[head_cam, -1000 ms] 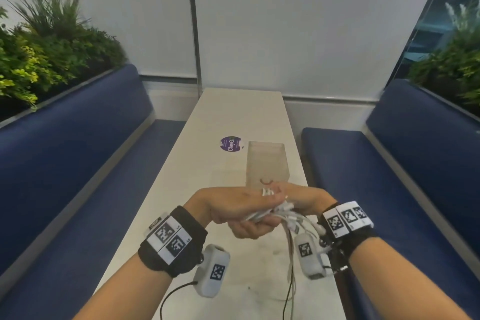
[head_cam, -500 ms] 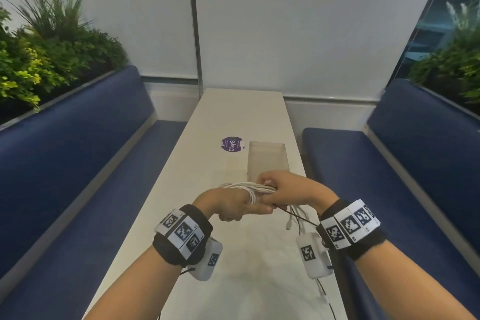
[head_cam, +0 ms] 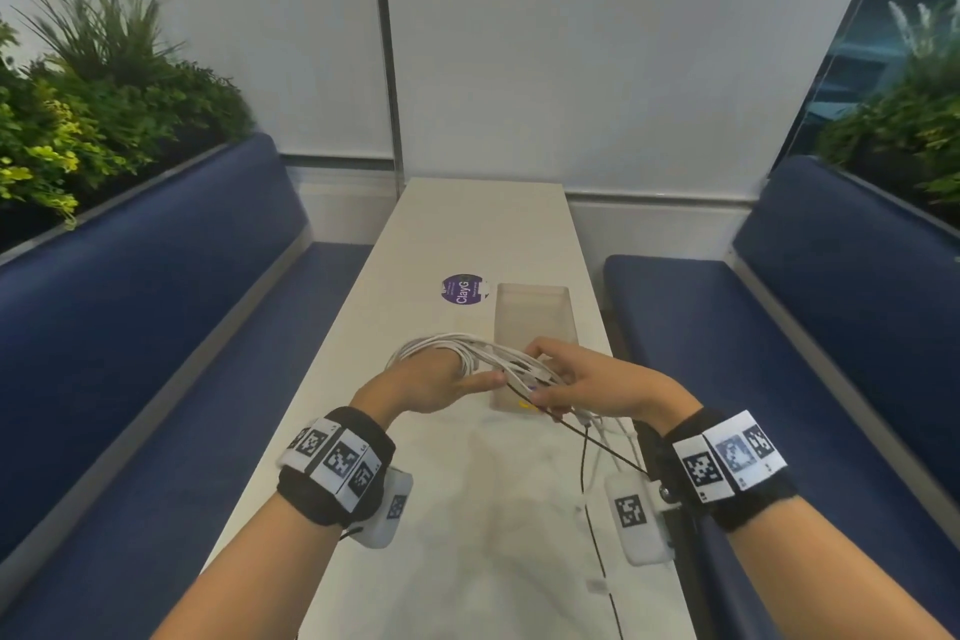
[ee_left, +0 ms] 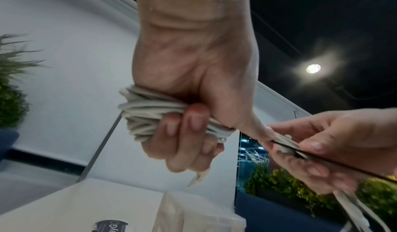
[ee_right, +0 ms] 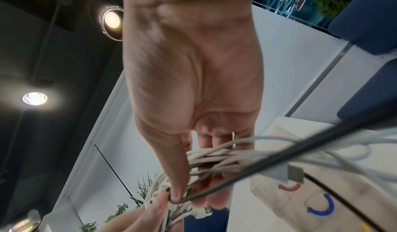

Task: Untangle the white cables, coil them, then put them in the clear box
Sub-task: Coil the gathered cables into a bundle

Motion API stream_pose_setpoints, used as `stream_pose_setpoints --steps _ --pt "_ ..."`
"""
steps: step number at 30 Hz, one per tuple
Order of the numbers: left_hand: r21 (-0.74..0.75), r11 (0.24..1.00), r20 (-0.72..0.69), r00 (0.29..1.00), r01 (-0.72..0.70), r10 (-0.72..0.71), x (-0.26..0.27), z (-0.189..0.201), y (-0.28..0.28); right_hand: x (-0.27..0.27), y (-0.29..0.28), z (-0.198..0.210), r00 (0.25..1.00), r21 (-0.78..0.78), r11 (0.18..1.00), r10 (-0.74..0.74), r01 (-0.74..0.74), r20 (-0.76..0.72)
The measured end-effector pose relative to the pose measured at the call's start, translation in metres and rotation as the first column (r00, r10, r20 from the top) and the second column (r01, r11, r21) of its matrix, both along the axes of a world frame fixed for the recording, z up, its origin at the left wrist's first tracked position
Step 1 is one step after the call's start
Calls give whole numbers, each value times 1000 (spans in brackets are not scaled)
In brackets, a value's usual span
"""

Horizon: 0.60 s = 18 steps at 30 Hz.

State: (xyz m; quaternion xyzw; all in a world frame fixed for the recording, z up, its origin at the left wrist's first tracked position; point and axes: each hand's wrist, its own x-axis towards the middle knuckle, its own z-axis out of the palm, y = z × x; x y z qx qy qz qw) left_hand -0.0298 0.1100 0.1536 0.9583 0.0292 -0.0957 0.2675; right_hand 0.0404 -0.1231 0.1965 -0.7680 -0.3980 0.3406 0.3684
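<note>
A bundle of white cables (head_cam: 470, 353) is wound in loops around my left hand (head_cam: 426, 382), whose fingers curl over the coil (ee_left: 150, 113). My right hand (head_cam: 576, 385) pinches the cable strands (ee_right: 214, 157) between thumb and fingers, just right of the left hand. Loose ends with plugs (ee_right: 294, 174) hang below the right hand. The clear box (head_cam: 535, 322) stands on the white table (head_cam: 483, 234) right behind both hands. A thin black cord (head_cam: 587, 437) from the wrist camera crosses the cables.
A round purple sticker (head_cam: 460, 290) lies on the table left of the box. Blue benches (head_cam: 156, 327) flank the narrow table on both sides, with plants (head_cam: 78, 120) behind them. The table's right edge (head_cam: 654, 509) runs close under my right wrist.
Both hands have moved away from me toward the box. The cable bundle, held tight between the hands before, now spreads as a wider loop around my left hand.
</note>
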Motion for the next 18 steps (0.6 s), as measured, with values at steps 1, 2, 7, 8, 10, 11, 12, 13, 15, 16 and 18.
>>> stream_pose_setpoints --steps 1,2,7,8,10,11,12,13,15,16,18 --pt "-19 1000 -7 1000 -6 5 2 -3 4 0 0 0 1000 -9 1000 10 -10 18" --pt "-23 1000 4 1000 -16 16 -2 3 1 -1 0 1 998 -25 1000 17 -15 54" --pt "-79 993 42 995 -87 90 -15 28 -7 -4 6 -10 984 -77 997 4 10 178" --pt "-99 989 38 992 -112 116 -16 31 -9 -4 6 -12 983 -82 997 4 11 184" --pt "-129 982 65 987 -138 148 -19 36 -12 -5 6 -17 983 -72 997 0 13 182" --pt "-131 982 101 984 -133 147 -21 36 -12 -5 6 -19 986 -49 999 -2 10 165" --pt "-149 980 104 983 -135 152 -22 37 -12 -6 6 -19 991 -21 1000 -10 13 137" --pt "-153 979 112 982 -134 152 -22 36 -12 -6 5 -20 994 6 1000 -26 26 106" --pt "-129 982 99 983 -138 152 -20 33 -9 -5 5 -20 994 21 998 -67 65 84" --pt "-128 981 80 984 -149 160 -20 32 -7 -5 4 -21 992 10 996 -87 87 96" --pt "-200 955 51 971 -218 233 -17 30 1 -4 -1 -23 985 -15 992 -126 129 119"
